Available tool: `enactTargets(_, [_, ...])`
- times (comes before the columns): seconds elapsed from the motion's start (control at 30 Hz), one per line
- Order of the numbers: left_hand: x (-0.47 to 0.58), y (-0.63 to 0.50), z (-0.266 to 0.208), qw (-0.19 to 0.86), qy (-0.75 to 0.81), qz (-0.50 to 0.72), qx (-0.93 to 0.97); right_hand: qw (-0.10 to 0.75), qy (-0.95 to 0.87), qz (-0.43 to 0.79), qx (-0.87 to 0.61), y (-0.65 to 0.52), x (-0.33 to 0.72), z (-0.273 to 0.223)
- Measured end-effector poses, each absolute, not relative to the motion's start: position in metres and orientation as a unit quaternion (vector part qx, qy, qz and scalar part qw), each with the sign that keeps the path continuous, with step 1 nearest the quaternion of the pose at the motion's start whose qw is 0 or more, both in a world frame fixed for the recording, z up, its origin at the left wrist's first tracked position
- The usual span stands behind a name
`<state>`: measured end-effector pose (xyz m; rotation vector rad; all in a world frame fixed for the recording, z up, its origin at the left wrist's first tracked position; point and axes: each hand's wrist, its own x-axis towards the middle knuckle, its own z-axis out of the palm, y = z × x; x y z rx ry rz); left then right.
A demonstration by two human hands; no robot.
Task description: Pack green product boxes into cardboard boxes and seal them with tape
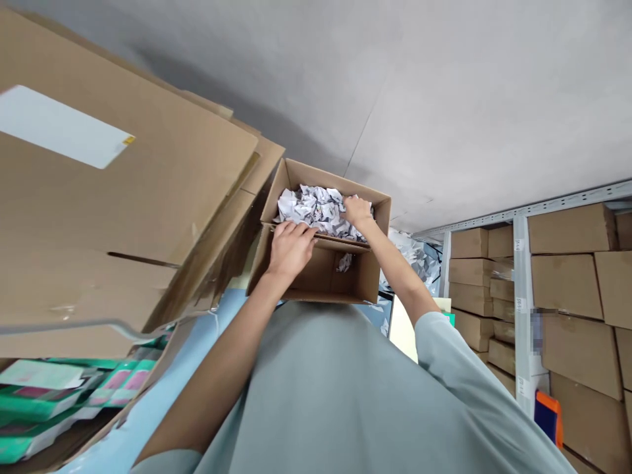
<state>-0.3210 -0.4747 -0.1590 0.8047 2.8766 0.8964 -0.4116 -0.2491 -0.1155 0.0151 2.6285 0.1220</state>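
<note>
Two open cardboard boxes stand against each other in front of my body. Crumpled printed paper (316, 205) fills much of the far box (340, 176). Inside the near box (316, 275) there is one small paper wad (344, 263). My left hand (290, 250) is closed over the rims where the boxes meet, its fingers curled at the left part of that edge. Down in the far box, at its right side, my right hand (357, 210) is closed on some of the crumpled paper; its fingertips are partly hidden.
Large flattened cardboard sheets (99, 217) lean at the left, beside green-and-pink packages (118, 382). A metal shelf (521, 296) with stacked cartons (563, 283) stands at the right. More crumpled paper (415, 257) lies behind my right forearm. A grey wall (444, 99) rises beyond the boxes.
</note>
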Motion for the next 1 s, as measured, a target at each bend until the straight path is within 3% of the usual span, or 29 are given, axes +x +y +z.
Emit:
enactTargets(0.37, [-0.321, -0.475, -0.157, -0.003, 0.922, 0.283, 0.266, 0.191, 0.981, 0.026, 0.019, -0.235, -0.368, -0.070])
enactTargets(0.7, [-0.320, -0.477, -0.162, 0.011, 0.921, 0.274, 0.275, 0.035, 0.981, -0.168, 0.092, -0.227, -0.233, -0.012])
enactTargets(1.0, [-0.331, -0.491, -0.159, 0.031, 0.903, 0.294, 0.310, 0.119, 0.963, -0.231, 0.076, -0.267, -0.179, -0.055])
